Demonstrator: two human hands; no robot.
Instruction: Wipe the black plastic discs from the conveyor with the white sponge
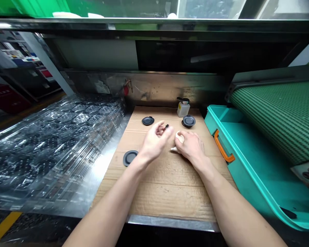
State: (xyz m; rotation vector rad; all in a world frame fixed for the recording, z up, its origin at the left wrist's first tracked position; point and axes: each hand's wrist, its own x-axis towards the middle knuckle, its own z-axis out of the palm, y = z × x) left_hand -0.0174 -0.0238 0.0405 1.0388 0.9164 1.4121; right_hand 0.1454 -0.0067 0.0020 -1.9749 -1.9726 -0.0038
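My left hand [154, 142] is raised over the cardboard sheet [170, 195], slightly blurred, its fingers curled around a small black part [166, 127]. Most of that part is hidden, so its kind does not show. Close by on the right, my right hand [192, 145] is closed on a whitish cloth [180, 137], bunched under the fingers with one corner sticking out to the left. Round dark grey lids lie about the hands: one lid [147, 120] beyond my left hand, another lid [130, 157] beside my left wrist, and a third lid [189, 120] beyond my right hand.
A small dispenser bottle [183, 108] with a black top stands at the back of the cardboard. Stacked clear plastic trays [54, 147] cover the left side. On the right are a teal bin [247, 178] with an orange handle and a green conveyor belt [280, 109] above it.
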